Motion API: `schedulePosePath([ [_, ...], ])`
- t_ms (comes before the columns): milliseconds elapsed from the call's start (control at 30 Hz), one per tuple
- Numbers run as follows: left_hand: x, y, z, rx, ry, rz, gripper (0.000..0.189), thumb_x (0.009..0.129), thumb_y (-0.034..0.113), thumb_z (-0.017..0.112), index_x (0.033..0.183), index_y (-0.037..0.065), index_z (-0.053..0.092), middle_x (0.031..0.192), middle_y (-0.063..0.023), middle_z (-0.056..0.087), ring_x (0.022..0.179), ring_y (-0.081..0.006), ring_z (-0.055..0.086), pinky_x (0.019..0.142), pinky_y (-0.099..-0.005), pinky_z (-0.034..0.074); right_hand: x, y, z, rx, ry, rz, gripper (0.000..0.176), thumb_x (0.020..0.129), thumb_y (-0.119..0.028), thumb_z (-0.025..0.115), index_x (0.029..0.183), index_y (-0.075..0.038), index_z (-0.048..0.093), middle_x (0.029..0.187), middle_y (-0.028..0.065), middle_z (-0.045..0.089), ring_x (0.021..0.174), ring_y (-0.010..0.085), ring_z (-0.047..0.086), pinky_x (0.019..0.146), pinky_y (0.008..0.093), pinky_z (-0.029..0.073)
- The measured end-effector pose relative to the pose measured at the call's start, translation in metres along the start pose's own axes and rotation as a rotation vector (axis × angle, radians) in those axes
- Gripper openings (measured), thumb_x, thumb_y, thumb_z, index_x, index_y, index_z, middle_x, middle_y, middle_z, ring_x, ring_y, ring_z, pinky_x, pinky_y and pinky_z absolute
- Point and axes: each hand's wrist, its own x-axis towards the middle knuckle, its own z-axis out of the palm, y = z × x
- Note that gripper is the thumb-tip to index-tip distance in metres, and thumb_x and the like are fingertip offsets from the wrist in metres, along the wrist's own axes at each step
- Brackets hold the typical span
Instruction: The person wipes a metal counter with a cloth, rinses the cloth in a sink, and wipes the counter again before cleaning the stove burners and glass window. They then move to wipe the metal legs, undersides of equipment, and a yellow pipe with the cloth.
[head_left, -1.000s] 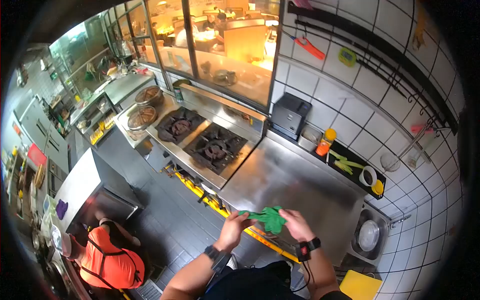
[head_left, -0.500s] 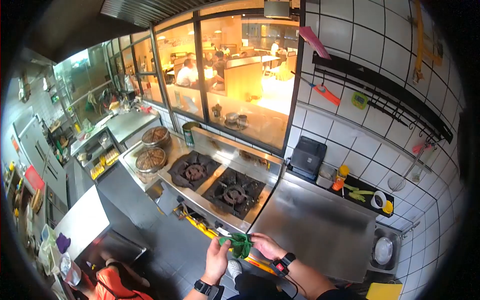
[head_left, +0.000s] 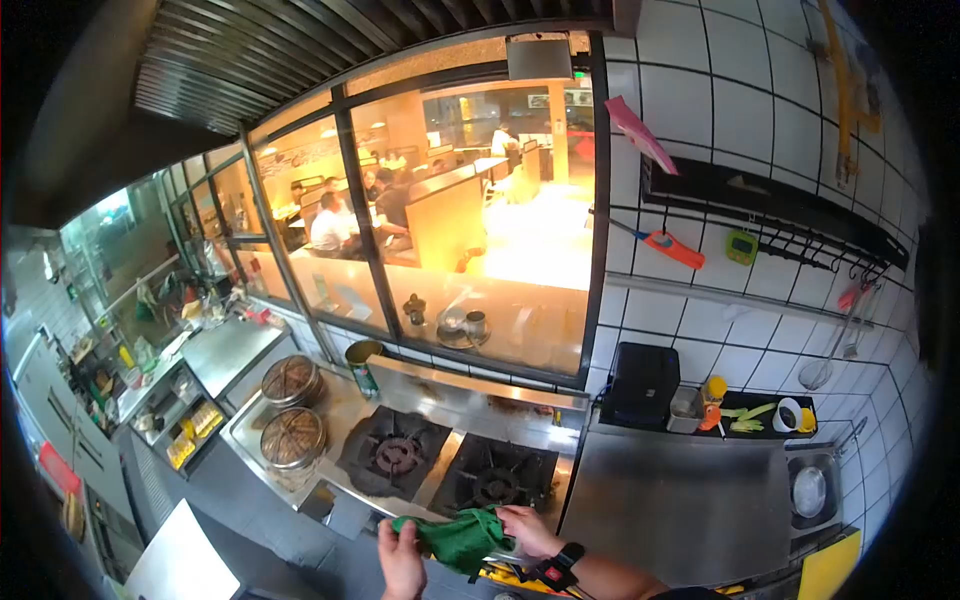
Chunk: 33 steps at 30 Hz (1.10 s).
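A green cloth point(head_left: 462, 541) is stretched between my two hands, in front of the stove's front edge. My left hand point(head_left: 402, 560) pinches its left end, thumb uppermost. At the other end, my right hand point(head_left: 532, 531) grips the cloth's upper right corner, and a dark band with a red device sits on that wrist. The cloth hangs loosely in the middle. Just beyond it are the right burner point(head_left: 496, 486) and the left burner point(head_left: 398, 455), both without a pot.
Two round steamer baskets point(head_left: 293, 437) stand left of the burners, near a green can point(head_left: 363, 375). A steel counter point(head_left: 680, 505) lies to the right, then a sink point(head_left: 812, 490). A black tray point(head_left: 765, 420) holds vegetables and cups. A white worktop point(head_left: 180, 555) is at lower left.
The green cloth has gone from bunched up to spread wider, with my hands farther apart. The view has tilted up, and the person in orange at lower left is out of view.
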Motion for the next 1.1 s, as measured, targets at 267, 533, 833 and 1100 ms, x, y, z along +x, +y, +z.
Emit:
schedulePosePath([
  [267,0.124,-0.059,-0.063,-0.245,0.056,-0.072,0.01,0.1,0.014,0.058,0.099,0.007,0.051,0.085,-0.0048,0.06,0.071,-0.0144,0.061,0.06,-0.0275,0.052,0.044,-0.054,0.046,0.49,-0.074,0.13,0.036,0.104,-0.031,0.051,0.121,-0.002,0.06,0.116,0.0101,0.067,0.104,0.0208,0.067,0.091,0.035,0.053],
  [533,0.211,-0.084,-0.068,-0.428,-0.325,-0.416,0.014,0.101,0.021,0.053,0.104,0.007,0.052,0.088,-0.0091,0.062,0.078,-0.0248,0.066,0.068,-0.0403,0.059,0.048,-0.115,0.137,0.673,0.022,-0.025,0.034,0.098,-0.027,0.06,0.124,-0.004,0.061,0.106,0.0071,0.071,0.092,0.0205,0.07,0.078,0.0321,0.057],
  [833,0.235,-0.107,-0.097,-0.74,-0.76,-0.646,0.033,0.1,0.033,0.053,0.121,0.008,0.056,0.116,-0.0088,0.062,0.1,-0.0216,0.065,0.082,-0.0317,0.055,0.07,-0.142,0.253,-1.094,-0.274,-0.709,0.021,0.09,-0.022,0.067,0.104,-0.007,0.073,0.146,0.0147,0.049,0.116,0.0346,0.061,0.097,0.0389,0.05],
  [1100,0.239,-0.088,-0.081,-0.68,-0.859,-0.704,0.037,0.1,0.036,0.052,0.123,0.008,0.056,0.119,-0.01,0.062,0.102,-0.022,0.065,0.082,-0.032,0.056,0.071,-0.129,0.241,0.396,0.147,-0.452,0.025,0.101,-0.008,0.052,0.123,0.002,0.059,0.126,0.0143,0.062,0.118,0.0262,0.061,0.097,0.0379,0.052],
])
